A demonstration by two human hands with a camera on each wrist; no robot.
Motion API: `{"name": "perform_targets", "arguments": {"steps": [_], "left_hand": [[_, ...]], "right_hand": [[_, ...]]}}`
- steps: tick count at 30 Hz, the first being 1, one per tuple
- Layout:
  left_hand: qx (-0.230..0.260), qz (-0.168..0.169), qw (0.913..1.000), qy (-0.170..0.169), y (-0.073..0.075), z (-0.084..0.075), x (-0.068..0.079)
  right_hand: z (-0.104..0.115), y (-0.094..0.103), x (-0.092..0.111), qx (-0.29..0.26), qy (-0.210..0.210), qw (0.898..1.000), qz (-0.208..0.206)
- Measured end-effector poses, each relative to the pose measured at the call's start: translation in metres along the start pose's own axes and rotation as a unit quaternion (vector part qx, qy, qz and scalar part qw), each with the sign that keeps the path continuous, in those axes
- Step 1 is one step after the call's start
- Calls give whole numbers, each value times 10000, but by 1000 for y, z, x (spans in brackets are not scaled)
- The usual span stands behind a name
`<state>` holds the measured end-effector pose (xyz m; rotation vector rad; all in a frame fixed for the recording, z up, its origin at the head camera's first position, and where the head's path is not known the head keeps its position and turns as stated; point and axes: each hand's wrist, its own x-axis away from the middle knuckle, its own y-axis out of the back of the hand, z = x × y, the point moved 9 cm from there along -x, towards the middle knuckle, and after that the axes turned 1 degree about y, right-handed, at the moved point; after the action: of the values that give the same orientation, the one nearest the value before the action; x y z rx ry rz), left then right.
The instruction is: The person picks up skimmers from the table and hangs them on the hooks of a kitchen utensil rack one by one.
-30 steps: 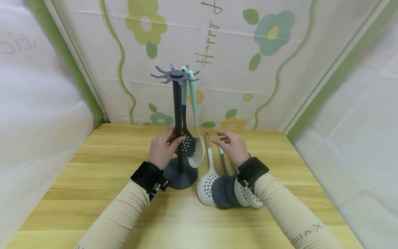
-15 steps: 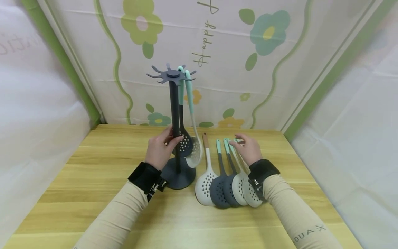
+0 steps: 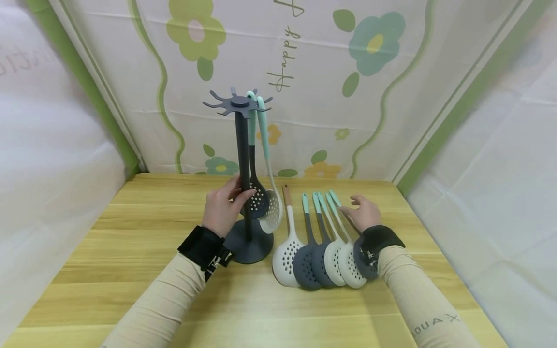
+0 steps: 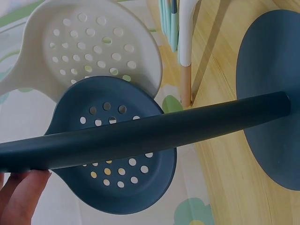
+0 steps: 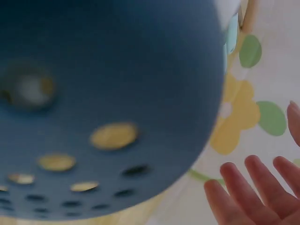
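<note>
1. While gripping the stand (image 3: 241, 150) with the left hand (image 3: 222, 205), holds the nearer right hand (image 3: 365, 212) loosely spread by the rightmost dark skimmer (image 3: 361, 263).
2. Find it rightward on the table (image 3: 270, 319), with handle (image 3: 335, 198) toward the far edge.

The wood-grain table (image 3: 130, 241) bears 1 dark stand (image 3: 242, 159) near its middle and, towards 3 o'clock from it, 6 slotted ladles (image 3: 335, 266) (overlapping in a row).

The right hand (image 3: 365, 213) has moved rightward across the handles to the rightmost dark skimmer (image 3: 363, 266).
</note>
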<state>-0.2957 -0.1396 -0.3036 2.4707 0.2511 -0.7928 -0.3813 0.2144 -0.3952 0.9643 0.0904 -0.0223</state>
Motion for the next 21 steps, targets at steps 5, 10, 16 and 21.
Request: {"name": "perform_targets", "arguments": {"steps": [5, 10, 16, 21], "left_hand": [[-9, 22, 10000, 41, 0, 0, 0], [-36, 40, 10000, 62, 0, -1, 0], [-3, 32, 10000, 52, 0, 0, 0], [11, 14, 10000, -2, 0, -1, 0]], "right_hand": [[-15, -4, 0, 191, -204, 9993, 228], [-27, -8, 3, 335, -434, 9973, 487], [-34, -12, 5, 611, -475, 9941, 763], [-35, -12, 5, 770, -345, 9930, 833]]}}
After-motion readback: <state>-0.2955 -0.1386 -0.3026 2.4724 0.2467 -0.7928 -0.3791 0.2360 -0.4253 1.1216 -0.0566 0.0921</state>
